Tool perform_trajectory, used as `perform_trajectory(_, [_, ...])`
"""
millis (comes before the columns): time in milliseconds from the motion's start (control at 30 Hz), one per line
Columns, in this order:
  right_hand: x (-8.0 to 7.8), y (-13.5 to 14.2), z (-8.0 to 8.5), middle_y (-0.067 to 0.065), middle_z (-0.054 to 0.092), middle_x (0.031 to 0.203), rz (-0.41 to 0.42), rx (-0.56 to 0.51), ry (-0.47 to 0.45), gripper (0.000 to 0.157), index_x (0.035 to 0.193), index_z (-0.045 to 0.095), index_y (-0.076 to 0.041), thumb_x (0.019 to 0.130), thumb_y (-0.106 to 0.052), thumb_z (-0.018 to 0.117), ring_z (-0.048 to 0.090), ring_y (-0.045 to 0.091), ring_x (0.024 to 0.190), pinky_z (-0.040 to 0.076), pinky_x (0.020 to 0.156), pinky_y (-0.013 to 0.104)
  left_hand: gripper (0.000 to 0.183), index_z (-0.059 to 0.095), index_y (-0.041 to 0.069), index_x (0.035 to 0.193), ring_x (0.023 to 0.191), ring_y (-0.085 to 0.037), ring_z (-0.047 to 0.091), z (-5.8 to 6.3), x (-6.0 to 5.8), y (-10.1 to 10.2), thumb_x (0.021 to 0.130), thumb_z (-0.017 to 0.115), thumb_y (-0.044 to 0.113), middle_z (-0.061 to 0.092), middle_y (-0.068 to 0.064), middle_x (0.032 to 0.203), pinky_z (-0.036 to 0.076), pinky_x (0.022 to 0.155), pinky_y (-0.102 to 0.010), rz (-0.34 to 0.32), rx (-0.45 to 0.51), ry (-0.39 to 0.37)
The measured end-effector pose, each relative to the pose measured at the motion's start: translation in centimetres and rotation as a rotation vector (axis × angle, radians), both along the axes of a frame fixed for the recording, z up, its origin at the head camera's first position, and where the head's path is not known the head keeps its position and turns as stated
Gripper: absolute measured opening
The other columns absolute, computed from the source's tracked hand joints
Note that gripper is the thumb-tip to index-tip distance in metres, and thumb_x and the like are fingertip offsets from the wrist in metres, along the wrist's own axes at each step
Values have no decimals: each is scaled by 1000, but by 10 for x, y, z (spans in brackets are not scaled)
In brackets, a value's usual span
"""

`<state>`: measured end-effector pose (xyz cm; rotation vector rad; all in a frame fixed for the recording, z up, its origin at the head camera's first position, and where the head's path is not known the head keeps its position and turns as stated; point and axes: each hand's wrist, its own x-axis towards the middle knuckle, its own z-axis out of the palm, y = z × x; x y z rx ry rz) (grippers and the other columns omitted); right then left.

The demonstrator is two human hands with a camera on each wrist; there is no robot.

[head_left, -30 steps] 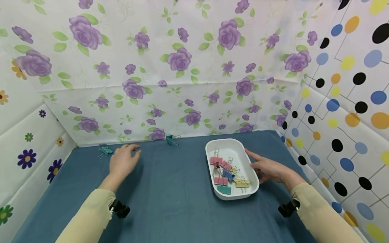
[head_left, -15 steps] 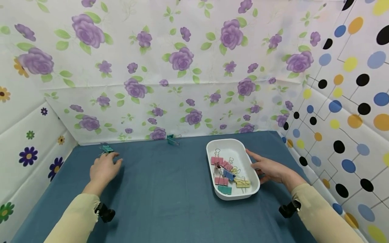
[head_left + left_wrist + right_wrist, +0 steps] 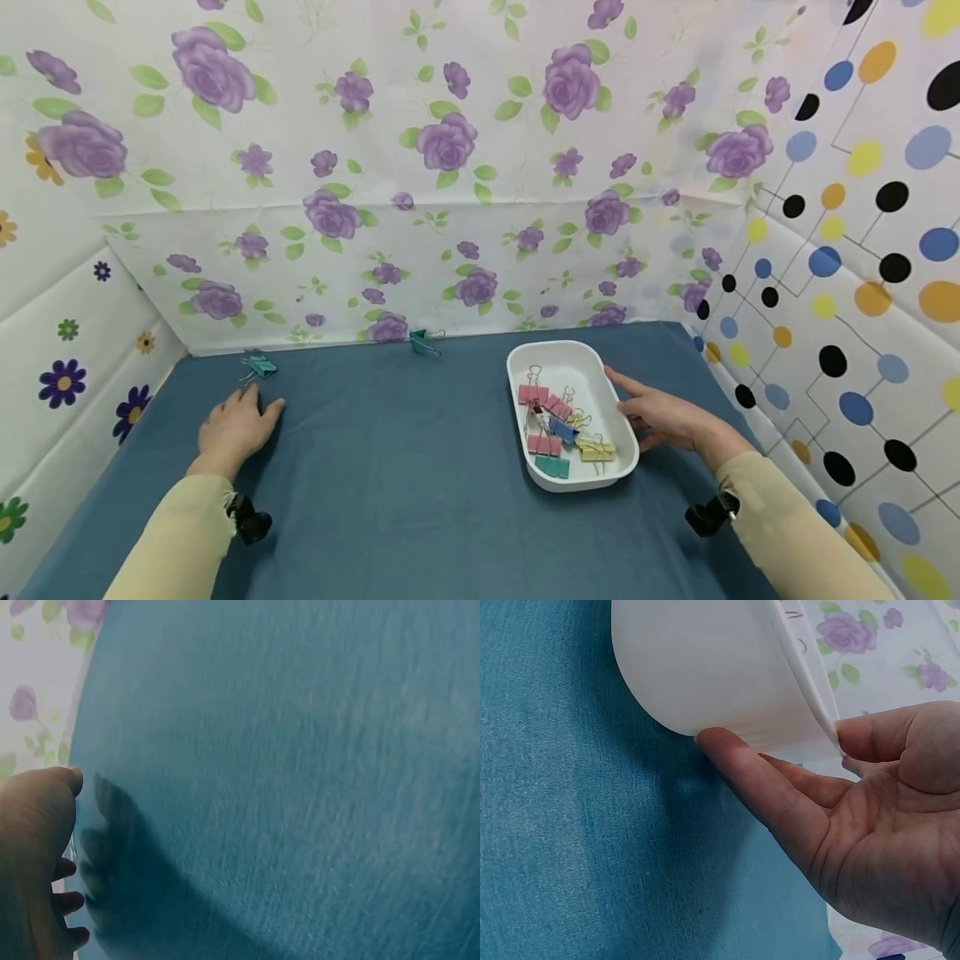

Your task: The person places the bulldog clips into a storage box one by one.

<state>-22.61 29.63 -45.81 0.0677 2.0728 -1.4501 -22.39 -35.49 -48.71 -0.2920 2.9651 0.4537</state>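
My left hand (image 3: pixel 232 428) is over the blue cloth at the left, fingers loosely spread and holding nothing. Just beyond its fingertips a teal binder clip (image 3: pixel 259 365) lies on the cloth. Another teal binder clip (image 3: pixel 424 342) is farther right by the back wall. With my right hand (image 3: pixel 669 419) I grip the right side of a white plastic tray (image 3: pixel 617 392). The right wrist view shows the thumb at the tray's rim and fingers against its underside. Inside are several binder clips: pink (image 3: pixel 543 445), yellow (image 3: pixel 596 451), blue (image 3: pixel 562 429) and teal (image 3: pixel 552 467).
A blue cloth (image 3: pixel 390 467) covers the table. Behind it rises a wall of purple-flowered sheeting (image 3: pixel 442 242). Dotted sheeting (image 3: pixel 862 333) borders the right side and small-flowered sheeting (image 3: pixel 82 350) the left.
My left hand has moved left and toward me, uncovering the left teal binder clip, which lies where it was. My right hand and the tray have stayed in place.
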Motion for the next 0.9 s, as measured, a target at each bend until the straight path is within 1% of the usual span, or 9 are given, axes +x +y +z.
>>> perform_trajectory(67, [0, 0, 0, 23, 34, 154, -2, -1, 1, 71, 164, 5, -45, 110, -22, 46, 65, 35, 108, 59, 79, 52, 90, 17, -14, 156, 137, -65, 17, -2, -1, -3, 107, 34, 59, 16, -43, 154, 20, 107, -76, 2, -7, -7])
perform_trajectory(167, [0, 1, -1, 23, 34, 154, -4, -4, -3, 71, 164, 6, -45, 110, -22, 46, 64, 35, 109, 59, 79, 53, 93, 17, -15, 156, 137, -65, 16, -5, -2, -6, 106, 31, 62, 15, -44, 153, 19, 107, -77, -8, -18, 6])
perform_trajectory(333, [0, 1, 0, 23, 31, 157, 7, -14, -7, 71, 163, 5, -45, 110, -23, 46, 63, 35, 111, 59, 80, 53, 97, 14, -16, 156, 137, -66, 12, -6, -5, -10, 105, 29, 65, 9, -45, 155, 16, 107, -77, -55, -12, 34])
perform_trajectory(467, [0, 1, 2, 23, 30, 157, 13, -19, -7, 70, 163, 5, -45, 111, -24, 45, 62, 36, 114, 59, 80, 52, 99, 9, -16, 156, 138, -67, 6, -2, -6, -13, 105, 27, 67, 1, -46, 155, 12, 108, -78, -84, 2, 4])
perform_trajectory(567, [0, 1, 3, 24, 29, 158, 14, -18, -8, 70, 164, 5, -45, 111, -24, 45, 62, 36, 115, 59, 80, 52, 102, 7, -17, 156, 139, -67, 2, 0, -8, -13, 104, 24, 69, -2, -46, 155, 9, 108, -78, -94, 3, -21])
perform_trajectory(700, [0, 1, 3, 24, 29, 158, 19, -15, -7, 70, 164, 4, -45, 111, -24, 45, 62, 35, 115, 59, 80, 52, 102, 7, -16, 156, 140, -67, -1, 0, -10, -13, 103, 23, 70, -3, -45, 156, 7, 109, -78, -110, 5, -42])
perform_trajectory(900, [-1, 2, 1, 23, 26, 160, 24, -7, -3, 70, 164, 5, -45, 111, -24, 46, 61, 36, 116, 59, 79, 51, 99, 8, -14, 157, 139, -67, -3, 2, -9, -12, 104, 23, 68, -2, -45, 156, 5, 109, -78, -121, 10, -91])
